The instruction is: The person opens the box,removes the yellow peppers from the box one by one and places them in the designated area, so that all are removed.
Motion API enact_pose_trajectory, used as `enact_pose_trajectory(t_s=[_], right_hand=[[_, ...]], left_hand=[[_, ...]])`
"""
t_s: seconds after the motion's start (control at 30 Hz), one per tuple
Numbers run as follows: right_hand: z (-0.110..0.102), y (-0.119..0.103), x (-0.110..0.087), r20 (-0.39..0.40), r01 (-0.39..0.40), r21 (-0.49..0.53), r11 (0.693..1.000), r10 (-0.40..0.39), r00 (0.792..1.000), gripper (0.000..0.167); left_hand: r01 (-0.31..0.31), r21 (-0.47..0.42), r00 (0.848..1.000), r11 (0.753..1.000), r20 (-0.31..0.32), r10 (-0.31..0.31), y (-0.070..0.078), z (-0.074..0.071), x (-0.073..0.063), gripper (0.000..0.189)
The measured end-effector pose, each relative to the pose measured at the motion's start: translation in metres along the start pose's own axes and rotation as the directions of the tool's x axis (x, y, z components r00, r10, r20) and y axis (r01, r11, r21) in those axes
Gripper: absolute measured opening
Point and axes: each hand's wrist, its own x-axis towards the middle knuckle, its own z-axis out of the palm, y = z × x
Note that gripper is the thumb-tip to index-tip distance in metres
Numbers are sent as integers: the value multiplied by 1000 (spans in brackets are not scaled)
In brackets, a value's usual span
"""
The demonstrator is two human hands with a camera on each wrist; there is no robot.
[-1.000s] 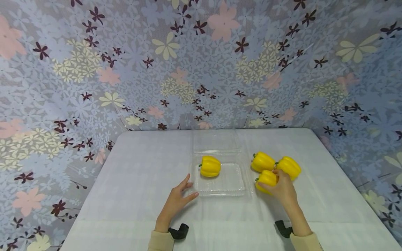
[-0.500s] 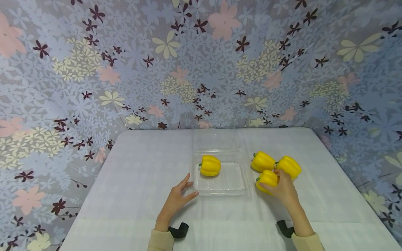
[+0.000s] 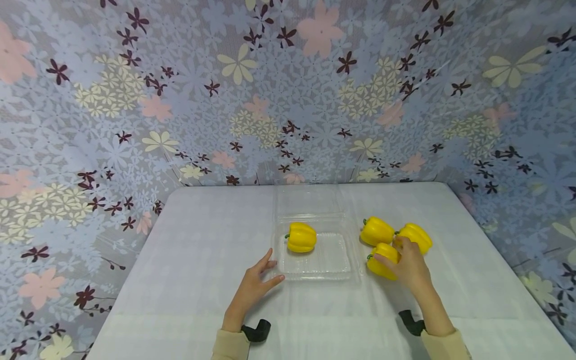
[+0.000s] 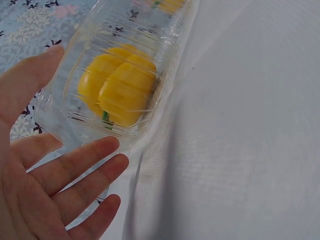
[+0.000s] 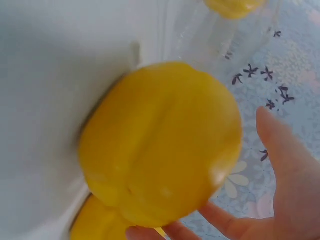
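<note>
Right hand [image 3: 413, 266]: spread around glossy, lobed pepper [image 5: 160, 145] | left hand [image 3: 253, 287]: spread beside clear clamshell [image 3: 332, 254]

peppers [image 3: 377, 232] smooth, glossy, waxy-looking. container [image 3: 330, 254] clear thin plastic, shiny, ribbed. table cover [image 3: 202, 240] matt cloth, fine weave. backdrop [image 3: 288, 90] matt, fabric-looking. sleeves [image 3: 230, 345] matt cloth.

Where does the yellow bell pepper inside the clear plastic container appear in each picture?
Head: just right of centre, below the middle; the yellow bell pepper sits in the far left part of the clear plastic container.
Left wrist: upper half, left of centre, seen through the container's wall.
Right wrist: top edge, right of centre, cut off by the frame.
Shared landmark: that container.
</note>
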Motion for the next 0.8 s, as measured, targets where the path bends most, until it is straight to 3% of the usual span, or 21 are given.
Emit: enact_pose_trajectory(t_s=[0.33,0.8], right_hand=[[-13,-8,14,26,-30,2,1000,30,999,94],[-14,-33,28,23,50,-14,999,-49,999,83]], left_hand=[[-7,6,1000,1000,3,7,-2,0,1,83],[-21,7,1000,1000,2,21,1,-1,-2,84]])
